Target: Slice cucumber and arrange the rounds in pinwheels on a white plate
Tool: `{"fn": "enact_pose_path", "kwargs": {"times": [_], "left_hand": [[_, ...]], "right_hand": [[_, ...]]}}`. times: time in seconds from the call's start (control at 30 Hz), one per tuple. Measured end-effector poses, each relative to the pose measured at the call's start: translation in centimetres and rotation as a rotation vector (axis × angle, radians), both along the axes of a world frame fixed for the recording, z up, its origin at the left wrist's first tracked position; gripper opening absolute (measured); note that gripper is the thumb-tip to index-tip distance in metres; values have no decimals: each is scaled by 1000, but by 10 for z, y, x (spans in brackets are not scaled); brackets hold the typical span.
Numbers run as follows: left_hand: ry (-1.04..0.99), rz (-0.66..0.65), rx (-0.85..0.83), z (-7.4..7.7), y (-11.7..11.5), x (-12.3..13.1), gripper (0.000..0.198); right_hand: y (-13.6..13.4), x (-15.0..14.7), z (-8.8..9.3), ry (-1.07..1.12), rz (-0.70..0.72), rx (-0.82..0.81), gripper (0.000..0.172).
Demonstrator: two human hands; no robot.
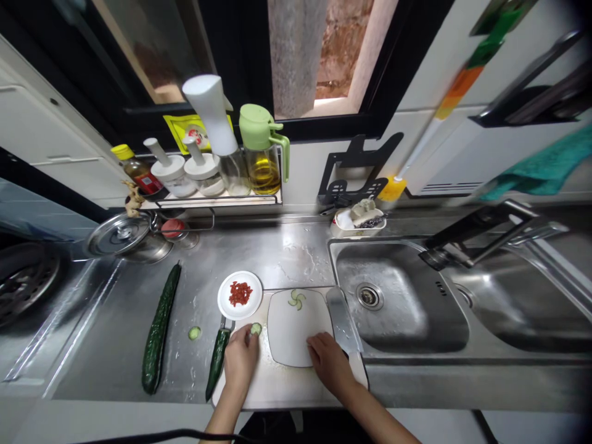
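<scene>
My left hand (240, 354) pinches a small piece of cucumber (256, 328) over the left side of the cutting board (287, 388). My right hand (329, 361) is at the right edge of a white square plate (296, 339), its fingers bent together over the rim; whatever may lie between them is hidden. Near the plate's far edge, thin cucumber slices (296, 300) form a curved pinwheel. A broad-bladed knife (343, 320) lies along the board's right side. Left of my left hand rests a short length of cucumber (216, 364), with a metal tool partly showing above it.
A round white dish (240, 295) holds chopped red bits behind my left hand. Further left lie a cucumber end (195, 333) and a long whole cucumber (160, 333). The double sink (398, 296) is to the right. Seasoning jars and an oil bottle (263, 154) stand on a rack behind.
</scene>
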State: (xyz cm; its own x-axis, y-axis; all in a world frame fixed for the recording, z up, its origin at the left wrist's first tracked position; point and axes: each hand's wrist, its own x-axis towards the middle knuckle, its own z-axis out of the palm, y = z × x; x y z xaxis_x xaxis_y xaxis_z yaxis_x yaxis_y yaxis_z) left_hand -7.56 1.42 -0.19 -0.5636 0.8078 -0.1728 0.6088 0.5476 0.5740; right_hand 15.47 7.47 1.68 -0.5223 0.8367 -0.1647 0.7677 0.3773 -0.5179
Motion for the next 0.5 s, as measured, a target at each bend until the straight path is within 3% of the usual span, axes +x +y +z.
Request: {"fn": "enact_pose_path", "kwargs": {"times": [0.37, 0.5], "left_hand": [[-51, 77, -12, 4, 5, 2, 32], [-116, 103, -37, 2, 5, 0, 23]], "right_hand": [[-2, -1, -3, -8, 12, -15, 21], [0, -2, -3, 14, 9, -25, 21]]}}
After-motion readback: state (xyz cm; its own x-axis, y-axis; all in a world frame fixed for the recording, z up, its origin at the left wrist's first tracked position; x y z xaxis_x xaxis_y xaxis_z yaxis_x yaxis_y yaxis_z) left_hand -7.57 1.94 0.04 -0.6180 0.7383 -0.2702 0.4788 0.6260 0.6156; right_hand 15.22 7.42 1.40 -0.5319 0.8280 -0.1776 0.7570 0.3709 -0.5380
